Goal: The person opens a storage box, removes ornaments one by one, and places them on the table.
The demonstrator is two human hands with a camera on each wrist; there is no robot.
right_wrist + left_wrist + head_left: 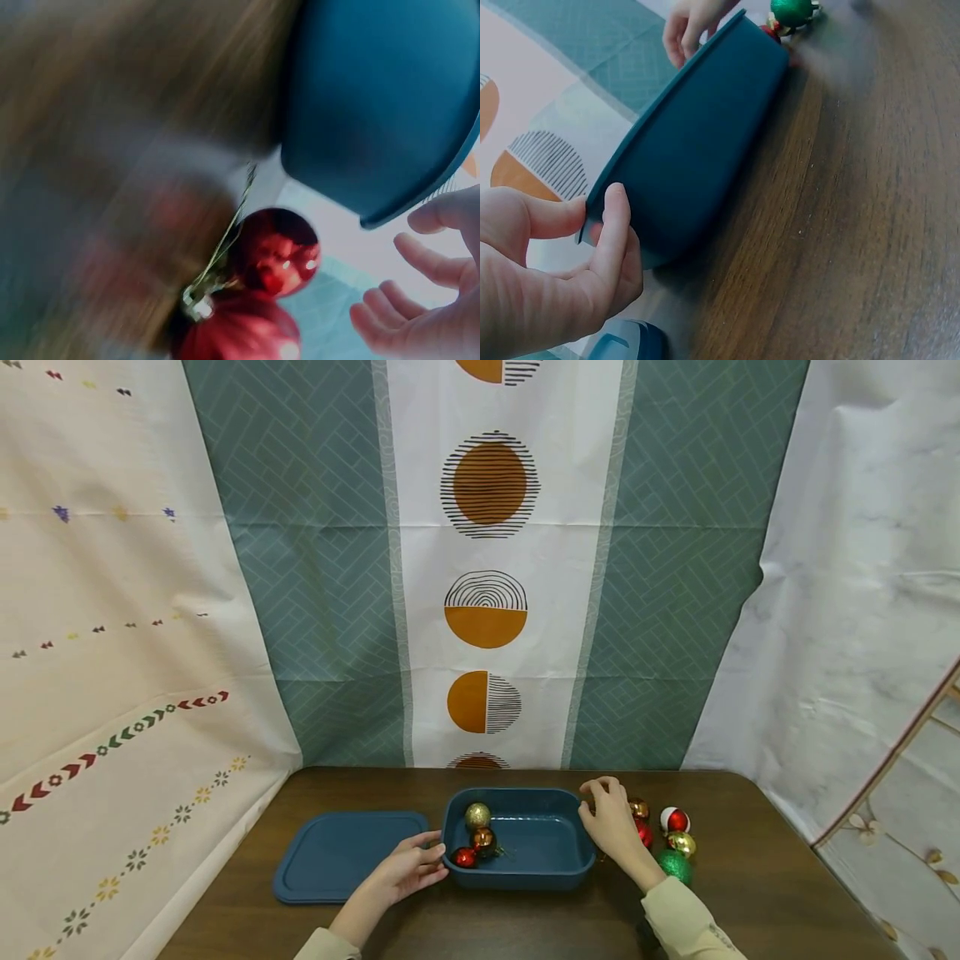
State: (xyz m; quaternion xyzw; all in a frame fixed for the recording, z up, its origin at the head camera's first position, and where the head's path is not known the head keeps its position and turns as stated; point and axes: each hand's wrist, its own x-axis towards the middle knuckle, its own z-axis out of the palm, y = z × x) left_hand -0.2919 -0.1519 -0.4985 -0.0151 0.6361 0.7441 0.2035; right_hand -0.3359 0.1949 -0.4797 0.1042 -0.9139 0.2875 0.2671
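A blue rectangular box (pixel 540 852) stands on the table. Inside, at its left end, lie a glittery gold bauble (pixel 477 815), a copper bauble (pixel 483 840) and a red bauble (pixel 465 857). My left hand (pixel 408 870) pinches the box's left rim, thumb on the lip and fingers against the outer wall in the left wrist view. At the opposite end my right hand (pixel 611 822) hovers by the right rim. Its fingers are loosely bent and spread, with nothing between them in the right wrist view. Close below that hand are shiny red baubles (pixel 274 251).
A flat blue lid (pixel 348 857) lies left of the box. Right of my right hand sit a red-and-white bauble (pixel 676 821), a gold bauble (pixel 681 843), a green bauble (pixel 674 866) and a copper bauble (pixel 639 808). Patterned cloths hang behind the wooden table (pixel 480 927).
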